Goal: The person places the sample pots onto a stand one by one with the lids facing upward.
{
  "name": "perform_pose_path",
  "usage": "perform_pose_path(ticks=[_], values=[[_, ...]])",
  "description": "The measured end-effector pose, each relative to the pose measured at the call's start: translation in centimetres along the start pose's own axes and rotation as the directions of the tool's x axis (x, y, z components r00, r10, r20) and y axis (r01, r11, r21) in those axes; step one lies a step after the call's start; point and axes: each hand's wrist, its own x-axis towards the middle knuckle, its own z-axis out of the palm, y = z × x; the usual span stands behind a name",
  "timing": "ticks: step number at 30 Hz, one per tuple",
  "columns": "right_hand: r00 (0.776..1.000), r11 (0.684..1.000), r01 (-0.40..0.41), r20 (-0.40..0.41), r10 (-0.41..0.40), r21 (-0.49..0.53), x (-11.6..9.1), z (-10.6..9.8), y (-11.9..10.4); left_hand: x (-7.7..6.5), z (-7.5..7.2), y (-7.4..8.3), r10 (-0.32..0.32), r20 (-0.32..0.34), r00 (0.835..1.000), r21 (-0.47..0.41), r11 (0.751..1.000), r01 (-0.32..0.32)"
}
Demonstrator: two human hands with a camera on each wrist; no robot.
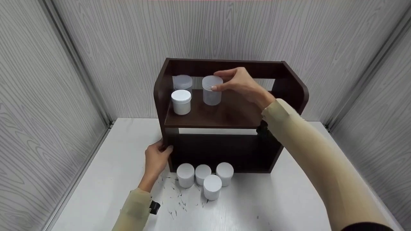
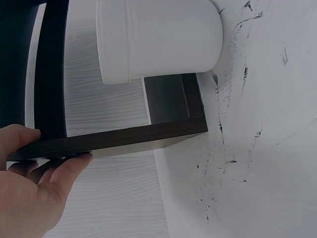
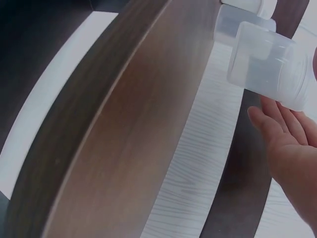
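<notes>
My right hand (image 1: 242, 84) pinches a translucent plastic jar (image 1: 212, 97) near its top, thumb at the front and fingers behind. The jar is upright over the upper board of a dark brown wooden shelf (image 1: 237, 115). In the right wrist view the see-through jar (image 3: 260, 62) is beside the fingers (image 3: 280, 121). Low on the shelf's left side panel (image 1: 160, 96), my left hand (image 1: 156, 159) grips the edge; the left wrist view shows its thumb and fingers on both faces of the panel (image 2: 129, 139).
On the upper board, at left, a white lidded jar (image 1: 181, 102) stands before another translucent jar (image 1: 183, 82). Several white jars (image 1: 212, 187) are grouped on the white table (image 1: 257, 202) before the shelf. Grey wood-grain walls (image 1: 122, 41) enclose the table.
</notes>
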Motion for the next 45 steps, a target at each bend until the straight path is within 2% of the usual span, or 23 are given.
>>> perform_pose_path(ticks=[6,13,19,25,32,38,45], values=[[0.999,0.999,-0.035,0.024,0.034,0.037,1.0,0.2,0.1,0.0,-0.2,0.2,0.0,0.003,1.0,0.007,1.0,0.0],[0.998,0.998,-0.061,0.009,0.061,0.004,1.9,0.5,0.3,-0.3,0.0,0.4,0.0,0.004,1.0,0.01,1.0,0.0],[0.994,0.994,-0.106,0.0,0.106,0.026,2.5,0.8,0.9,-0.5,0.1,0.4,-0.006,0.009,1.0,0.003,1.0,0.006],[0.995,0.994,-0.104,-0.005,0.104,-0.025,2.8,1.0,1.4,-0.6,0.1,0.4,-0.021,0.016,1.0,0.007,1.0,0.02],[0.989,0.989,-0.147,-0.003,0.147,0.001,3.2,1.4,1.3,-0.6,0.2,0.6,-0.027,0.016,1.0,0.007,1.0,0.027],[0.99,0.991,-0.137,-0.009,0.137,0.006,3.5,1.8,1.3,-0.6,0.3,0.6,-0.007,0.01,1.0,0.014,1.0,0.007],[0.991,0.989,-0.136,0.001,0.137,-0.062,3.6,1.8,1.2,-0.7,0.4,0.7,-0.016,0.011,1.0,0.01,1.0,0.015]])
